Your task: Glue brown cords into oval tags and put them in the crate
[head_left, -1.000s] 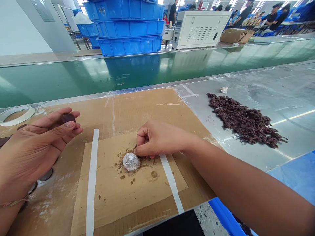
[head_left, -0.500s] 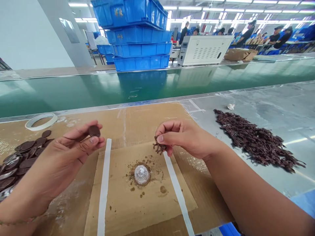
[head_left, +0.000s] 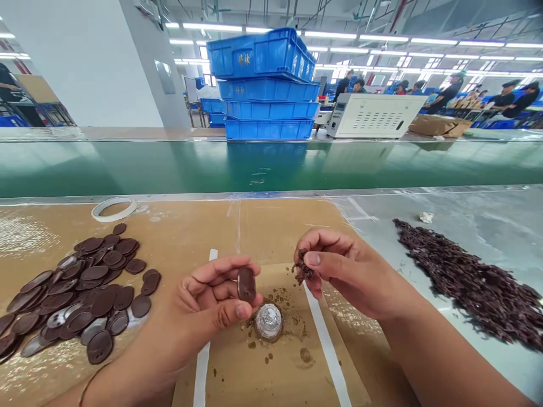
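Observation:
A small dark-brown oval disc (head_left: 246, 284) is pinched upright between the thumb and fingers of my left hand (head_left: 212, 299). My right hand (head_left: 339, 265) grips a dark-brown, branching piece (head_left: 302, 268) with knobbly ends, held above the cardboard. Below and between both hands, a round silvery dome (head_left: 268, 321) sits on a cardboard sheet (head_left: 237, 373) with brown stains around it. To the left lies a heap of similar brown discs (head_left: 93, 282). A long pile of dark branching pieces (head_left: 462, 271) spreads out at the right.
A roll of tape (head_left: 113, 210) lies behind the discs. White tape strips (head_left: 326, 345) run along the cardboard sheet. Beyond a green belt (head_left: 182, 169) stand stacked blue crates (head_left: 269, 121) and a white vented machine (head_left: 375, 116). Several people are in the background.
The view has shifted left and up, so more of the disc heap shows. My left hand has moved closer to the dome and to my right hand, still holding its disc.

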`<state>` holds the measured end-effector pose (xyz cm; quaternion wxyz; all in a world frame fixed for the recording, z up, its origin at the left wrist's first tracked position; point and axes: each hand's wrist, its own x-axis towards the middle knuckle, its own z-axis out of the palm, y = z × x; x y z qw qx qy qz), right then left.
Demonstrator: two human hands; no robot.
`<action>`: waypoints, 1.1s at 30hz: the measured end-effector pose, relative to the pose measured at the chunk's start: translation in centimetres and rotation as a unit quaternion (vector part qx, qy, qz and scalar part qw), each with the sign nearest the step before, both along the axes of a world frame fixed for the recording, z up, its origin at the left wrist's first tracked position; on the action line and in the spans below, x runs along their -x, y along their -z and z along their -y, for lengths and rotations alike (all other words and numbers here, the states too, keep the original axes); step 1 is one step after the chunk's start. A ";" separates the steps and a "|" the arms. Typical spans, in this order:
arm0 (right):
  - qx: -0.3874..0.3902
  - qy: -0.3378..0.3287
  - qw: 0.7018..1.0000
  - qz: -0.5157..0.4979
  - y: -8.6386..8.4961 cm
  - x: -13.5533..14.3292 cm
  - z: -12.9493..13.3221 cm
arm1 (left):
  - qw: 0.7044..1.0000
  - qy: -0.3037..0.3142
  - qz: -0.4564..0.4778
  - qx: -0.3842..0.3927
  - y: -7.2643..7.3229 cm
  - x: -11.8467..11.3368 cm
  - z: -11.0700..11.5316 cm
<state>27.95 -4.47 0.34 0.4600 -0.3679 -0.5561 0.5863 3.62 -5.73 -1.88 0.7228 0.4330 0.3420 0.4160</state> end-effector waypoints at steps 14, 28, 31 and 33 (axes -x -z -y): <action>-0.082 0.000 0.996 -0.018 0.3 3.7 2.4 | 0.998 0.033 0.055 -0.002 0.3 -0.5 0.1; -0.129 0.008 0.990 0.057 1.4 3.8 2.5 | 0.997 0.030 0.069 0.005 0.4 -0.6 0.2; -0.136 0.006 0.989 0.064 1.4 3.8 2.6 | 0.998 0.017 0.065 0.009 0.4 -0.6 0.2; -0.139 0.006 0.988 0.065 1.3 3.9 2.6 | 0.998 0.011 0.067 0.015 0.3 -0.6 0.2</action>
